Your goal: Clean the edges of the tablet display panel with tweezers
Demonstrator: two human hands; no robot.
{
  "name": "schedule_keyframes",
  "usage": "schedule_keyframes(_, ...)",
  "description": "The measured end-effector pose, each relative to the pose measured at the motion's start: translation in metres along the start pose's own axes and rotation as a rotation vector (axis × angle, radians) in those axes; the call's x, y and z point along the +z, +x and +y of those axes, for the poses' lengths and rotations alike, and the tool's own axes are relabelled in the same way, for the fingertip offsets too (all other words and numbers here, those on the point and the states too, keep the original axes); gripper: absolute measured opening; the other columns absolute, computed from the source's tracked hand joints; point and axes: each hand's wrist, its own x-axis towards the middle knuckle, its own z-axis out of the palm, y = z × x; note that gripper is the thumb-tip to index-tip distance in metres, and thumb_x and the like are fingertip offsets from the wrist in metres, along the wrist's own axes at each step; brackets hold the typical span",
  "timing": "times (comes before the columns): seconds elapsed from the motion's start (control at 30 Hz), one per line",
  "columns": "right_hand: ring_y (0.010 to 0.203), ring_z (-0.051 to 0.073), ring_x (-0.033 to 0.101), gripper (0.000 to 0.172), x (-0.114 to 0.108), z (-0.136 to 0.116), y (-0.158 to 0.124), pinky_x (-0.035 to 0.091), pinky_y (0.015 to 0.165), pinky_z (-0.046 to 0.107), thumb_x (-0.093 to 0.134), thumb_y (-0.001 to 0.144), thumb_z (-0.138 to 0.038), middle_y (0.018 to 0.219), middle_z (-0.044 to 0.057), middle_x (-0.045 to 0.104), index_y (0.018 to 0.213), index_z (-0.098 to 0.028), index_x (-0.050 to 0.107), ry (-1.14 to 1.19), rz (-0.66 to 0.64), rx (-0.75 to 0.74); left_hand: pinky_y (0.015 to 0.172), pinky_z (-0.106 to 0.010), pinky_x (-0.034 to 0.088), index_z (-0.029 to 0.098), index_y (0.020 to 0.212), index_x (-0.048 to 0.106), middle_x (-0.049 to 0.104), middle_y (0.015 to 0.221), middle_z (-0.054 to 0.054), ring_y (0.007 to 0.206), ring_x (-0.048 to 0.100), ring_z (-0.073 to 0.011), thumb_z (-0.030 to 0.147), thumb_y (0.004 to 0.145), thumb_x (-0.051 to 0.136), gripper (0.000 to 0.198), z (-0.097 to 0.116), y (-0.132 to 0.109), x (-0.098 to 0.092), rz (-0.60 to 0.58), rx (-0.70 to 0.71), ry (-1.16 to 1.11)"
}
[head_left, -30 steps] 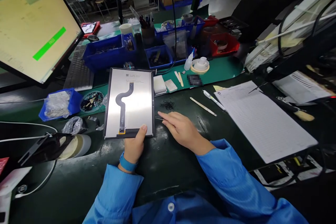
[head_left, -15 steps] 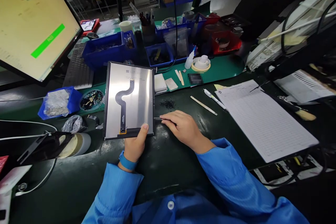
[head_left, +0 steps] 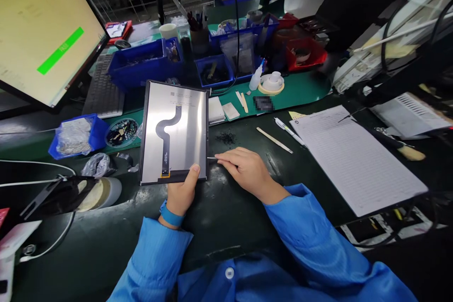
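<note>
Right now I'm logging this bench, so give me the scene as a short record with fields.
Left hand: grips flat panel near its lower edge
Right hand: pinches thin metal tool, tip by the flat panel's right edge; contact unclear
Flat panel face: silvery, with curved dark strip
Nearby: pile of black bits
Right side: printed sheet, white pen
Monitor: green bar showing

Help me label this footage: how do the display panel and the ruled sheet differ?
The display panel is held in the left hand; the ruled sheet lies untouched at the right. The display panel is silvery, bearing a dark flex cable; the ruled sheet is white with fine lines. Both are flat and rectangular.
</note>
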Motion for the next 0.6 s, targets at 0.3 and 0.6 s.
schedule_keyframes(0.3,0.087,0.021,0.074,0.02,-0.0025,-0.0011,0.0005,0.059,0.081,0.035,0.063,0.098,-0.019,0.1,0.004,0.081,0.107,-0.024,0.08,0.067,-0.013,0.018,0.119,-0.044,0.042,0.016,0.12,0.071,0.074,0.116,-0.012,0.127,0.062,-0.0274,0.052,0.088,0.068,0.048,-0.0022,-0.0008,-0.0002,0.0,0.001,0.029)
schedule_keyframes(0.6,0.088,0.019,0.075,0.017,-0.005,-0.001,0.0007,0.059,0.082,0.032,0.065,0.097,-0.018,0.098,0.003,0.081,0.105,-0.024,0.079,0.101,-0.025,0.026,0.116,-0.043,0.046,0.014,0.117,0.072,0.074,0.115,-0.012,0.123,0.065,-0.0268,0.048,0.09,0.068,0.043,-0.003,-0.0009,-0.0015,-0.013,0.035,0.014)
